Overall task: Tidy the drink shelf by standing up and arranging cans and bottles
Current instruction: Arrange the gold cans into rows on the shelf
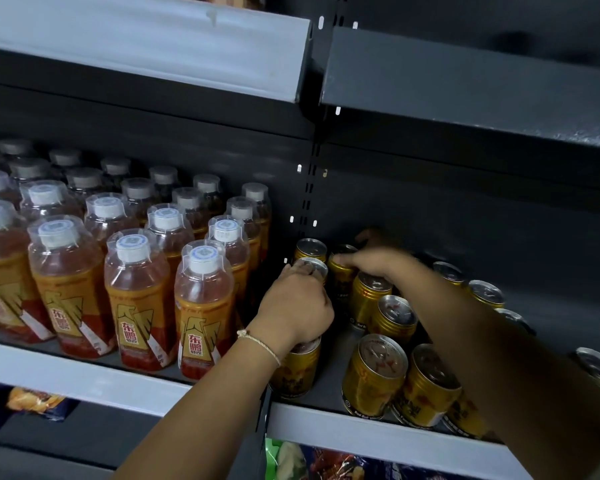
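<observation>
Head view | bottles [136, 299]: rows of capped orange drinks upright at 9 o'clock, count unclear | left hand [297, 306]: curled on gold can [312, 268] top, centre | right hand [378, 263]: fingertips pinching second can [340, 263] rim | about a dozen cans [374, 372] upright on shelf [378, 434], 3–4 o'clock.

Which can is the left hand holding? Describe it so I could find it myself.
Start at the rows of orange bottles on the left section of the shelf. Just right of them begins a group of gold cans. The one you want is the gold can in the leftmost column, second from the back, the only one with the left hand wrapped around it.
</observation>
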A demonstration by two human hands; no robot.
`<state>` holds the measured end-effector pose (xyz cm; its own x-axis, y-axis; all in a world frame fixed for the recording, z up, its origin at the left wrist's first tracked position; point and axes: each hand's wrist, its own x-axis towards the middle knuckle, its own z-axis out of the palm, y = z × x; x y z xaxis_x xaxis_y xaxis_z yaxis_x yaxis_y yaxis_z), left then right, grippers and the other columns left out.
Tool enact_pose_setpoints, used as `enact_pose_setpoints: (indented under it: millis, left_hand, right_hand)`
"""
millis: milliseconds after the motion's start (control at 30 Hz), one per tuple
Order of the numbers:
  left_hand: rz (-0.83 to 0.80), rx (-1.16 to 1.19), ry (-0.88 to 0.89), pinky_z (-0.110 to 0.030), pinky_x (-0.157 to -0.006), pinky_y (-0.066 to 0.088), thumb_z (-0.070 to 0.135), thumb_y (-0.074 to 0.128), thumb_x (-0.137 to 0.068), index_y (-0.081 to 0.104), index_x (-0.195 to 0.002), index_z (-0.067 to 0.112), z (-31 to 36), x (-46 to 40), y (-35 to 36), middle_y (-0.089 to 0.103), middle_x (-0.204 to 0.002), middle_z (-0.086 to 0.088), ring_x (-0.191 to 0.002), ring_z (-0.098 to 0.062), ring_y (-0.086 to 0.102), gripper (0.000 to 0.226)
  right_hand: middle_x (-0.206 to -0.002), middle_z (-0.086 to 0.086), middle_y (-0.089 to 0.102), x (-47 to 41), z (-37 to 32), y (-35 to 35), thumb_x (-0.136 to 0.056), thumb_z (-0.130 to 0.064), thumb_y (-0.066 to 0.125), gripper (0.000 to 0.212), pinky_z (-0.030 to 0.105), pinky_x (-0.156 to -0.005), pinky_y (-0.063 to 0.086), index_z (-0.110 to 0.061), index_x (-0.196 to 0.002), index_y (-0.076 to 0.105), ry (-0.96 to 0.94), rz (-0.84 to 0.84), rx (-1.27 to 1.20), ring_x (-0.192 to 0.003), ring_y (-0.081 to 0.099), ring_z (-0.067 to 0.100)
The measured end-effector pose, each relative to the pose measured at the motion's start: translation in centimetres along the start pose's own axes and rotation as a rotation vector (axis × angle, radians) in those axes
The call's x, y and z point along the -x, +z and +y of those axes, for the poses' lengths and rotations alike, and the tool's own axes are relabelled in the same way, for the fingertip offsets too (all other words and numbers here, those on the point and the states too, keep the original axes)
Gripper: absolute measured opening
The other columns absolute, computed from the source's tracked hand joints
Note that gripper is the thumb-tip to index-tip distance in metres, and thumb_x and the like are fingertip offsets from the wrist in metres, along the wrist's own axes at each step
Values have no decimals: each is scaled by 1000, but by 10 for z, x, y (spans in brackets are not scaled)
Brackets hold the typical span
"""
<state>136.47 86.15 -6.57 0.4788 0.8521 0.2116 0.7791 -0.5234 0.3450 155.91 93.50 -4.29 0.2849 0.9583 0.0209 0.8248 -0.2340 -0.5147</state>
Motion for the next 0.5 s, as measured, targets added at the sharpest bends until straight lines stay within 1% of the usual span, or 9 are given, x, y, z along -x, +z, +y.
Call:
enact_pose_setpoints:
  millis: [33,67,133,167,233,300,367,433,500]
  left_hand:
    - [1,1,3,-33,-122,9,26,37,-98,36,-148,6,-1,0,0,30,-157,-11,-148,-21,17,54]
    - [2,2,4,-33,-122,9,26,37,-98,36,-148,6,-1,0,0,30,-157,-11,-148,-21,17,54]
    - [-2,2,0,-33,-122,9,26,37,-98,35,-149,7,-1,-1,1,30,-158,-11,-149,-21,16,54]
    - [-2,1,-2,-34,-122,9,27,37,-98,35,-149,7,-1,-1,2,30,-158,-11,-149,-21,17,55]
    - [5,2,-10,-34,-121,9,27,38,-97,38,-147,7,0,-2,3,33,-156,-12,-148,-22,19,54]
    - [23,8,-20,-34,-120,12,27,40,-95,44,-142,7,0,-2,3,39,-152,-13,-145,-24,25,51]
    - [40,17,-30,-34,-119,16,26,42,-94,50,-136,6,1,0,2,44,-147,-13,-142,-24,30,47]
    - [52,39,-34,-32,-117,21,24,45,-93,53,-132,6,2,3,0,47,-144,-13,-139,-25,34,44]
    - [58,66,-39,-31,-112,29,21,47,-91,55,-129,6,2,5,-2,50,-140,-13,-134,-25,39,42]
  right_hand:
    - [-140,8,54,1,0,-5,-77,-55,80,82,39,-95,50,-16,-142,49,11,-23,-26,-122,55,27]
    - [-141,9,53,3,0,-11,-79,-56,78,83,40,-96,49,-15,-143,46,20,-48,-15,-124,55,29]
    - [-138,11,54,8,-2,-22,-83,-60,72,82,36,-86,48,-13,-145,45,41,-139,122,-119,56,28]
    - [-133,10,56,12,-3,-27,-83,-61,71,81,34,-79,46,-13,-143,46,50,-193,224,-113,57,26]
    - [-114,6,60,21,-7,-31,-80,-65,71,79,32,-70,44,-11,-135,54,51,-269,418,-98,58,21]
    - [-97,1,59,30,-10,-30,-79,-64,74,74,30,-64,43,-10,-127,59,46,-285,516,-87,58,18]
    - [-89,-1,57,36,-11,-28,-80,-57,76,67,27,-58,39,-10,-124,61,20,-261,537,-78,55,14]
    - [-94,-1,57,40,-11,-29,-81,-52,77,62,26,-58,39,-11,-125,61,-24,-227,513,-82,55,14]
    - [-100,-2,57,42,-7,-32,-81,-48,78,61,27,-63,41,-15,-128,58,-49,-224,433,-88,55,15]
